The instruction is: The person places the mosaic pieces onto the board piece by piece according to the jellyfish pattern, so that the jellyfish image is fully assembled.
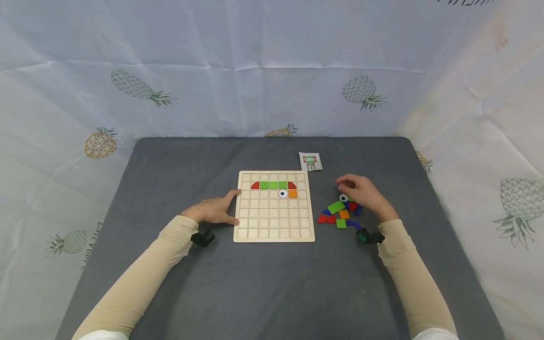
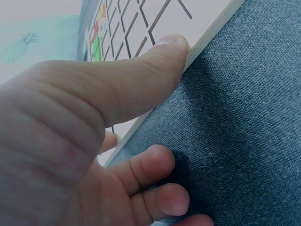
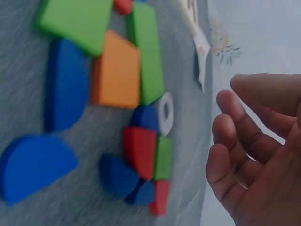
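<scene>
A wooden grid board lies on the table. My left hand rests at its left side, fingers spread, the thumb touching the board's edge in the left wrist view. Set in the upper rows are red rounded pieces, green squares, an eye piece and an orange square. Right of the board, my right hand hovers over a loose pile with another eye disc, a green piece and an orange block. Its fingers are loosely bent, with nothing visible between them.
A small pattern card lies behind the board's upper right corner. Blue half-round pieces spread at the pile's near side. The grey table meets a pineapple-print cloth at the back.
</scene>
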`<state>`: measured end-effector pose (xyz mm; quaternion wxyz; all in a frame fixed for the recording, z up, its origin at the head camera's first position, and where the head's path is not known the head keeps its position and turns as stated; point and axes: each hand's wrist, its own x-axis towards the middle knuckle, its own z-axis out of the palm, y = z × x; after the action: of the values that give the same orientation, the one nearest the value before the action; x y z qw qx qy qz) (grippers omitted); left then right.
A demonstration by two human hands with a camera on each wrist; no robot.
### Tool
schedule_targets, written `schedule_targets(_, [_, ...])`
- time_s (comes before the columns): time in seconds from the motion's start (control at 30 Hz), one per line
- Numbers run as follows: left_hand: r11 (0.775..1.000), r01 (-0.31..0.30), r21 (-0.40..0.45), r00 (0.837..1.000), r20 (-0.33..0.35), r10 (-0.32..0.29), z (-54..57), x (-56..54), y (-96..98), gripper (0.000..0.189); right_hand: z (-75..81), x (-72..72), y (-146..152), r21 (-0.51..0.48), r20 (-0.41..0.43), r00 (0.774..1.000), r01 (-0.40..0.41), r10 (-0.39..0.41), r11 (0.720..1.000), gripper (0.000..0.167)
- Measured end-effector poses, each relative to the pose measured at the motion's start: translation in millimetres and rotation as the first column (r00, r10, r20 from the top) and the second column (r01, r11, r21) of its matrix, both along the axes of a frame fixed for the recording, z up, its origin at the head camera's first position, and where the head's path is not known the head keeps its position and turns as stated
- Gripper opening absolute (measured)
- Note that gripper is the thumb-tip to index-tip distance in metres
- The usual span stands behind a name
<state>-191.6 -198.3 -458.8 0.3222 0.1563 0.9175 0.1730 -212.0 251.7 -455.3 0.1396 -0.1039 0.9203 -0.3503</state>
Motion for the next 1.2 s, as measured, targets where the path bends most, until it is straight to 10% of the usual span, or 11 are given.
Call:
schedule_targets(0.8, [1.000,-0.008,0.011,1.000,0.013,0.008,0.2,0.0,1.7,0.102,-15.0,10.2,11.9,0.278,-0.030,0.999,-0.009,0.018,0.961,0.027])
schedule_targets(1.2, [1.000,-0.008,-0.006,1.000,0.014,0.008,-1.1,0.1,2.2,0.102,-14.6,9.7,11.3,-0.040,-0.013,0.997,0.074,-0.075,0.996,0.023])
